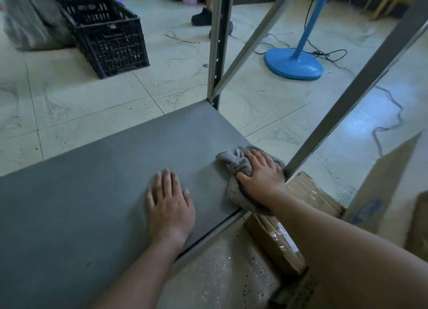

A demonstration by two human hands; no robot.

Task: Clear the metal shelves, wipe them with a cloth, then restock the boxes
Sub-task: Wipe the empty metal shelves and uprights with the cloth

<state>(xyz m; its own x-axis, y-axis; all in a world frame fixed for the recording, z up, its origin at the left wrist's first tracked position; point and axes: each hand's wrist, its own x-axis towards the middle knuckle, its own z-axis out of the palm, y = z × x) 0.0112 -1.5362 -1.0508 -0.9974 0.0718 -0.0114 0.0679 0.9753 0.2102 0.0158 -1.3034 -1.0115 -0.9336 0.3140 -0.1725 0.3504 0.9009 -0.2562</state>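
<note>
This looks like a storeroom or stock area rather than a living space: a bare grey metal shelf (92, 181) on slotted steel uprights (216, 53) stands on a speckled tiled floor (81, 104). Around it lie taped cardboard boxes (310, 192), a black plastic crate (108, 35), and a blue fan base (293, 64) with loose cables (328, 52) trailing across the tiles.

Cloth (240, 167) on shelf (92, 192), right corner

There are two hands, a left hand (170, 206) and a right hand (261, 172), one cloth (238, 165), one shelf (92, 181), one crate (108, 35) and one fan stand (293, 63).
</note>
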